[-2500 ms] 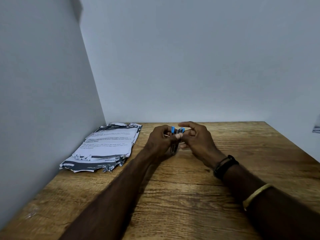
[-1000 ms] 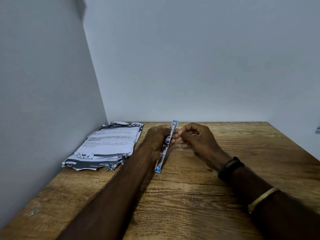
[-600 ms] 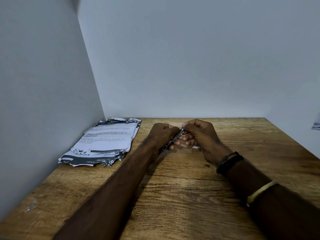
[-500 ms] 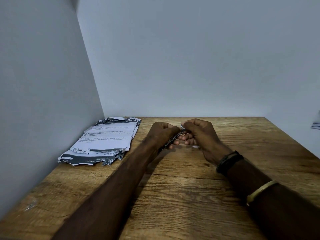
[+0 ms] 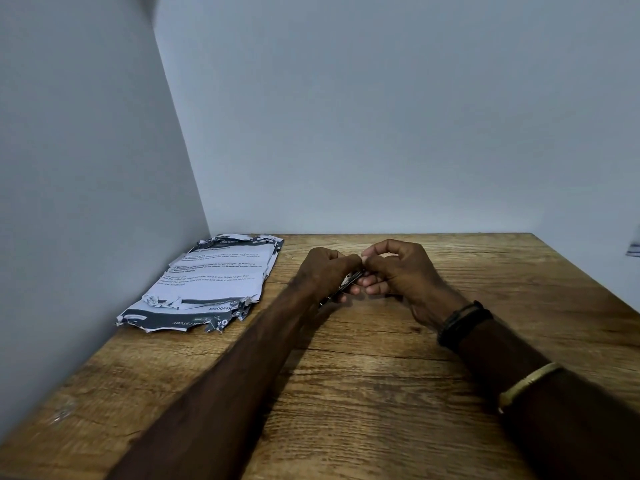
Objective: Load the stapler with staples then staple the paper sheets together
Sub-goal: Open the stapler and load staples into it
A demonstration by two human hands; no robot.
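My left hand (image 5: pixel 325 270) is closed around a small stapler (image 5: pixel 349 280), of which only a short metal strip shows between the two hands. My right hand (image 5: pixel 398 271) meets it from the right, thumb and forefinger pinched at the stapler's far end; whether staples sit between those fingers is hidden. Both hands hover just above the wooden table (image 5: pixel 381 358) at its middle back. A stack of torn printed paper sheets (image 5: pixel 211 282) lies flat at the back left, against the left wall.
Grey walls close the table on the left and at the back. A small scrap (image 5: pixel 62 412) lies near the front left edge. The table's right edge runs diagonally at the far right.
The stapler stood opened out long with its blue ends showing a second ago; now it is folded down and nearly hidden between my hands, which have drawn close together.
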